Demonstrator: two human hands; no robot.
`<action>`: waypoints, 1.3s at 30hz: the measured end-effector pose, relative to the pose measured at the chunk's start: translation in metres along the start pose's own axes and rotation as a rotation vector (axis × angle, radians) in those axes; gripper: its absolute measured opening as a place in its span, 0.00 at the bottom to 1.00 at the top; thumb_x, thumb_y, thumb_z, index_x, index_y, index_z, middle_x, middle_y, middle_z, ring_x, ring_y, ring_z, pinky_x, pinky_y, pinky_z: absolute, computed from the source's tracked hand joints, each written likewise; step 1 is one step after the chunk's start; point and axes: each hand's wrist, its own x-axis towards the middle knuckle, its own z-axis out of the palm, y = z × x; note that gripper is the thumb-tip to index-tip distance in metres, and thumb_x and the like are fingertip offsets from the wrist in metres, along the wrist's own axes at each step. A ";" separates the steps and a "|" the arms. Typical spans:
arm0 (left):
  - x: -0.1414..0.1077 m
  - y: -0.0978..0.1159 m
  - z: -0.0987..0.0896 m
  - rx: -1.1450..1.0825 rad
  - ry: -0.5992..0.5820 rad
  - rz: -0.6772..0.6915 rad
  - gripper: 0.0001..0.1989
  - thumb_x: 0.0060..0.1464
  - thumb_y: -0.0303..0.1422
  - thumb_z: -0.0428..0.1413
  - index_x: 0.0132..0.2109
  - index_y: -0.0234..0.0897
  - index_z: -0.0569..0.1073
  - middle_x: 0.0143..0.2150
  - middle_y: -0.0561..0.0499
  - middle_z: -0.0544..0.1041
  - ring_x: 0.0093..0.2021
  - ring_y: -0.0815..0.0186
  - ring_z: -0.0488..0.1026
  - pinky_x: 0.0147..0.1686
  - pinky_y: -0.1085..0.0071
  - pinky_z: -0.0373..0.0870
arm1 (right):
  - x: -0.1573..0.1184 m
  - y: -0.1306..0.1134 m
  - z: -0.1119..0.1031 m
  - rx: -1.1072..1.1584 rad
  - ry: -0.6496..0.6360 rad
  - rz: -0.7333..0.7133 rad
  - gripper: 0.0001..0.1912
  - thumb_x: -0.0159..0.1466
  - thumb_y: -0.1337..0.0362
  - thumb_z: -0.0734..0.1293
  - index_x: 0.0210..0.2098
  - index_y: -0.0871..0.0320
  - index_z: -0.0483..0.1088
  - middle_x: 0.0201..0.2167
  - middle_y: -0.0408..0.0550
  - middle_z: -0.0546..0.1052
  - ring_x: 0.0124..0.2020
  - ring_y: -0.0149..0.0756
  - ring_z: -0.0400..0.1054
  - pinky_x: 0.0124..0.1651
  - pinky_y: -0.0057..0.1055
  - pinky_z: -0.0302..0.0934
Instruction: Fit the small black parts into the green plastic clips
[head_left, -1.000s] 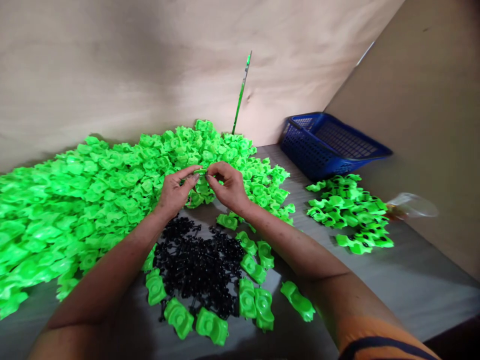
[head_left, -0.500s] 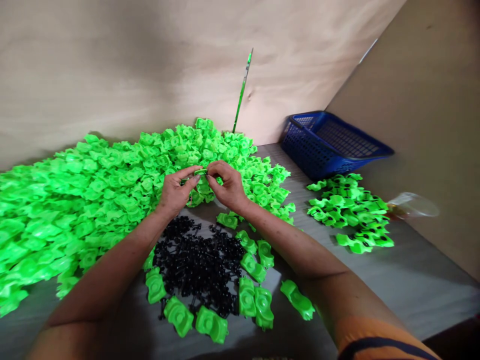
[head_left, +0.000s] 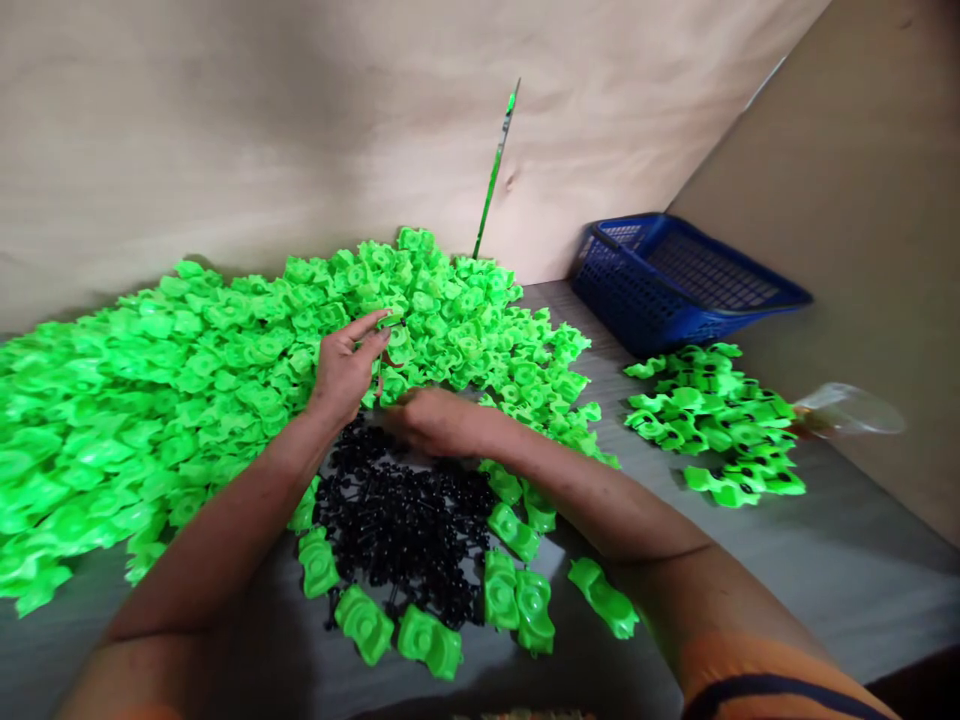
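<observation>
My left hand (head_left: pixel 346 362) pinches a green plastic piece (head_left: pixel 390 320) with a small black part at its edge, in front of the large heap of green pieces (head_left: pixel 247 350). Over the upper edge of the pile of small black parts (head_left: pixel 405 530) is my right hand (head_left: pixel 435 422), with its fingers curled down and blurred; whether it holds anything is hidden. Several loose green pieces (head_left: pixel 364 624) lie around the near and right sides of the black pile.
A blue basket (head_left: pixel 675 285) stands at the back right by the wall. Before it lie green pieces with black parts fitted (head_left: pixel 712 420), beside a clear plastic item (head_left: pixel 847 410). A thin green-marked rod (head_left: pixel 496 170) rises behind the heap.
My right hand has left the piece in my left hand and moved down toward the black parts. My left hand keeps the green piece. The view has shifted slightly.
</observation>
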 end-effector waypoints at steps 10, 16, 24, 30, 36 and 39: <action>-0.002 -0.002 0.002 0.016 -0.023 0.000 0.22 0.48 0.36 0.65 0.51 0.33 0.84 0.26 0.54 0.73 0.21 0.69 0.69 0.12 0.78 0.57 | 0.007 -0.007 0.018 0.021 -0.036 -0.009 0.06 0.65 0.76 0.70 0.38 0.64 0.81 0.32 0.53 0.82 0.28 0.32 0.66 0.33 0.30 0.54; 0.001 -0.006 -0.001 0.066 -0.061 0.005 0.24 0.50 0.39 0.66 0.54 0.35 0.82 0.32 0.50 0.76 0.22 0.68 0.74 0.13 0.79 0.55 | -0.004 0.005 0.003 0.323 0.044 -0.107 0.12 0.56 0.83 0.67 0.29 0.60 0.72 0.24 0.38 0.72 0.27 0.27 0.59 0.32 0.26 0.52; -0.002 -0.002 0.002 0.007 -0.018 -0.001 0.22 0.48 0.34 0.65 0.51 0.33 0.84 0.29 0.53 0.74 0.21 0.71 0.68 0.12 0.78 0.58 | -0.016 0.024 -0.020 0.558 0.603 0.044 0.13 0.55 0.80 0.61 0.32 0.59 0.71 0.25 0.36 0.67 0.27 0.26 0.59 0.34 0.26 0.53; -0.004 0.000 0.004 0.013 -0.039 -0.028 0.22 0.49 0.34 0.64 0.52 0.33 0.84 0.30 0.51 0.77 0.21 0.68 0.71 0.12 0.78 0.58 | -0.012 0.029 -0.018 0.435 0.849 0.149 0.10 0.56 0.77 0.62 0.31 0.58 0.71 0.27 0.40 0.69 0.30 0.30 0.62 0.38 0.29 0.57; -0.004 0.001 0.003 0.019 -0.047 -0.032 0.21 0.47 0.34 0.64 0.50 0.34 0.84 0.26 0.54 0.72 0.22 0.68 0.70 0.12 0.77 0.58 | -0.006 0.025 -0.011 0.384 0.890 0.116 0.09 0.57 0.77 0.63 0.30 0.57 0.68 0.27 0.40 0.67 0.30 0.31 0.61 0.37 0.29 0.55; -0.004 0.000 0.003 0.038 -0.066 -0.014 0.21 0.47 0.34 0.65 0.50 0.35 0.84 0.26 0.55 0.71 0.21 0.70 0.68 0.13 0.77 0.58 | -0.005 0.022 -0.009 0.364 0.908 0.126 0.09 0.58 0.77 0.62 0.31 0.56 0.66 0.27 0.40 0.67 0.30 0.31 0.60 0.36 0.29 0.55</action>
